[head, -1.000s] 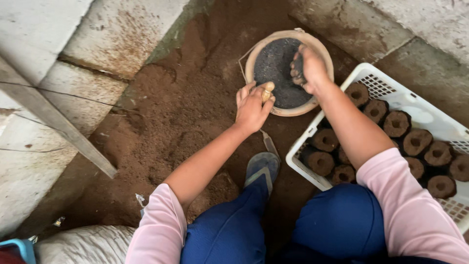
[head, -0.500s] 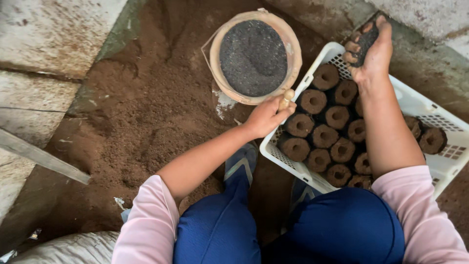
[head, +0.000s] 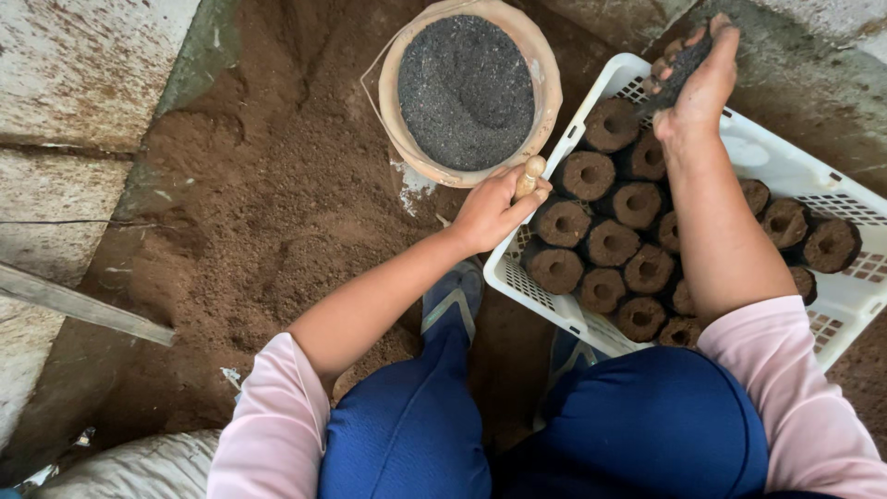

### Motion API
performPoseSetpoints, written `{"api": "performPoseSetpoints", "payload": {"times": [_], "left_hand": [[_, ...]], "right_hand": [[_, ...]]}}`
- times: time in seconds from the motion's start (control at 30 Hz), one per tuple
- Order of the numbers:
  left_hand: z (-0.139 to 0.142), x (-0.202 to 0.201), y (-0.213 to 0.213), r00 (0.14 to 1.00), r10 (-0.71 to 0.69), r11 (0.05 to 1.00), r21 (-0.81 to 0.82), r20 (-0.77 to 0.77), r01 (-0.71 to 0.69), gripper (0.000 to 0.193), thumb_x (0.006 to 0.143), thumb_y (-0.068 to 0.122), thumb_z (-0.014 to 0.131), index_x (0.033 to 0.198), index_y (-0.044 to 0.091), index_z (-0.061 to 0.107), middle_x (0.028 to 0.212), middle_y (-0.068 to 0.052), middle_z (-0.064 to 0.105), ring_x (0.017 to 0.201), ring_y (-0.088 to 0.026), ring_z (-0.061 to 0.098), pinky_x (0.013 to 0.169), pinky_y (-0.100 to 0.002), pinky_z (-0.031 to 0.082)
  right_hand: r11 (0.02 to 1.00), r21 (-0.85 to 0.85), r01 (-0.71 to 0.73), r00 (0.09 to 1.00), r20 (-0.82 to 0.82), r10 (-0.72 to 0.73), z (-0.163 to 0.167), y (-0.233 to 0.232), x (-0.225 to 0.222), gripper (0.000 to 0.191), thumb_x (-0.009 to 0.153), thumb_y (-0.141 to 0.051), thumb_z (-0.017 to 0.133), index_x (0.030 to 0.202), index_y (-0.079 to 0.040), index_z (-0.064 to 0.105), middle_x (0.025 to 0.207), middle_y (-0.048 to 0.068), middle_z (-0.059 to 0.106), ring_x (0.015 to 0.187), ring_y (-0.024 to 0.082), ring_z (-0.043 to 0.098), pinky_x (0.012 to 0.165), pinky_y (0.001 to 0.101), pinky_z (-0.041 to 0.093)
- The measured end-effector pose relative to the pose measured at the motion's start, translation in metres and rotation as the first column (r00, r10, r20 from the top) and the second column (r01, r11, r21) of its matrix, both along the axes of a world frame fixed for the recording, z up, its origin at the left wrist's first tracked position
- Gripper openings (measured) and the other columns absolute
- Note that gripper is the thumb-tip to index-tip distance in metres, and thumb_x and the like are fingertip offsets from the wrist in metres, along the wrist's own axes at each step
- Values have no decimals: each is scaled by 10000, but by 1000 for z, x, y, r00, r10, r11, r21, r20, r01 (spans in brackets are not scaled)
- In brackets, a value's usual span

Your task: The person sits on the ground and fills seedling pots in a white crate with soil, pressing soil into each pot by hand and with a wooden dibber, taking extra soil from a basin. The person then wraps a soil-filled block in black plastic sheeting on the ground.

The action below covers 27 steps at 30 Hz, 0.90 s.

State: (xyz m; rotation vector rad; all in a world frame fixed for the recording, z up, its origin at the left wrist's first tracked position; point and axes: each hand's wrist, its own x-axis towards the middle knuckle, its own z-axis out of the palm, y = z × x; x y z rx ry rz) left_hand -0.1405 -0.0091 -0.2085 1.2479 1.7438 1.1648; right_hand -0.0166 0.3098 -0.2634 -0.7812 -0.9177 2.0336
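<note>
Since half a second ago the right hand (head: 698, 79) has barely shifted at the far end of the white crate (head: 785, 171), fingers (head: 673, 65) curled around a handful of dark granules (head: 686, 63). The left hand (head: 490, 208) grips a small wooden stick (head: 529, 176), upright between thumb and closed fingers, near the crate's left edge beside the bowl (head: 467, 88).

A: Left hand (head: 492, 211)?
B: Closed in a loose fist, thumb uppermost, forearm bare and stretched forward from a pink sleeve pushed up past the elbow.

A: Right hand (head: 695, 72)?
B: Raised farther forward, fingers (head: 667, 63) curled inward in a cupped grip, wrist bent slightly, forearm bare, sleeve likewise pushed up.

A: Posture?
B: Crouched, knees bent, both arms extended ahead.
</note>
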Motion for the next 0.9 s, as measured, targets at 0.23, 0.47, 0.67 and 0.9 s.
{"api": "performPoseSetpoints", "payload": {"times": [0.23, 0.47, 0.67, 0.9], "left_hand": [[-6, -11, 3, 997, -75, 997, 6, 14, 74, 311, 993, 298, 581, 1169, 60, 678, 1122, -114, 723, 1104, -301, 687, 980, -415, 517], [-14, -16, 6, 995, -104, 994, 47, 11, 103, 312, 1002, 279, 597, 1208, 57, 672, 1213, -118, 699, 1191, -299, 641, 1050, -408, 482], [-16, -17, 8, 994, -104, 993, 65, 29, 102, 301, 1000, 265, 594, 1201, 55, 673, 1207, -114, 706, 1183, -291, 653, 1049, -400, 493], [-15, -17, 14, 995, -104, 994, 35, -4, 104, 305, 997, 264, 599, 1203, 55, 683, 1200, -123, 700, 1185, -297, 647, 1036, -406, 484]], "right_hand": [[1000, -20, -6, 998, -56, 4, -13, 9, -10, 330, 1016, -428, 619, 912, -125, 541, 790, 63, 558, 674, 208, 572, 578, 364, 436], [1000, -23, 6, 997, -82, -8, -12, 7, -15, 364, 1013, -425, 635, 851, -124, 508, 772, 56, 539, 646, 209, 553, 545, 369, 411], [998, 19, 53, 998, -35, -52, -12, 10, -14, 293, 1014, -367, 668, 941, -99, 574, 807, 61, 584, 656, 208, 576, 551, 369, 427], [997, 72, 30, 999, -19, -29, -13, 13, -10, 322, 1027, -389, 701, 962, -106, 562, 797, 41, 556, 640, 174, 534, 554, 355, 413]]}}
